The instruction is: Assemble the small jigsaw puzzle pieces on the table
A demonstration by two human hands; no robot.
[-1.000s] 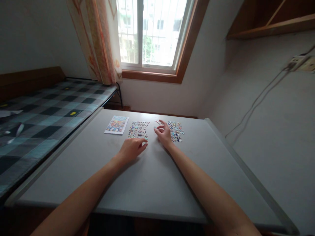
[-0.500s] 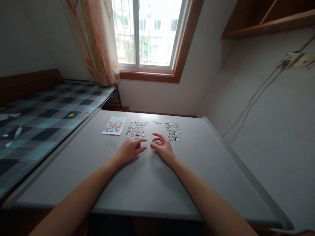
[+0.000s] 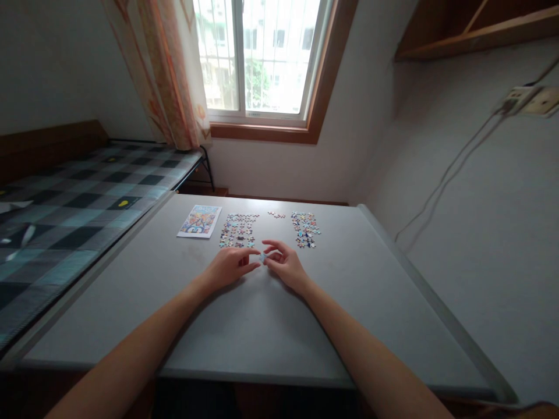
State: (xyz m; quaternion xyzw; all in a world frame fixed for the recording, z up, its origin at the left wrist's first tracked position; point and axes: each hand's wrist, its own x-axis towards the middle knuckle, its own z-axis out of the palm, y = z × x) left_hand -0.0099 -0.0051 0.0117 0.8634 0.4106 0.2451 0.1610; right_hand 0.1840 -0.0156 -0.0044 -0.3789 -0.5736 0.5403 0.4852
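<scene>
A small light-blue jigsaw puzzle piece (image 3: pixel 262 256) sits between my two hands, just above or on the grey table. My right hand (image 3: pixel 286 266) pinches it at its right side with thumb and a finger, while the index finger stretches out above. My left hand (image 3: pixel 230 266) is at the piece's left edge, thumb and index finger apart; whether they touch it I cannot tell. Behind my left hand lie rows of loose puzzle pieces (image 3: pixel 238 231). Another group of pieces (image 3: pixel 305 228) lies beyond my right hand, and a short row (image 3: pixel 276 215) lies between the groups farther back.
A colourful picture sheet (image 3: pixel 200 222) lies at the left of the grey table (image 3: pixel 262 337). Left of the table stands a bed with a checked cover (image 3: pixel 100 198). A window (image 3: pixel 262 64) is ahead, and a cable (image 3: pixel 445 174) hangs along the right wall.
My right hand has moved slightly left with the puzzle piece, bringing it up to the left hand's fingertips. The left hand has barely moved. The whole view has shifted a little.
</scene>
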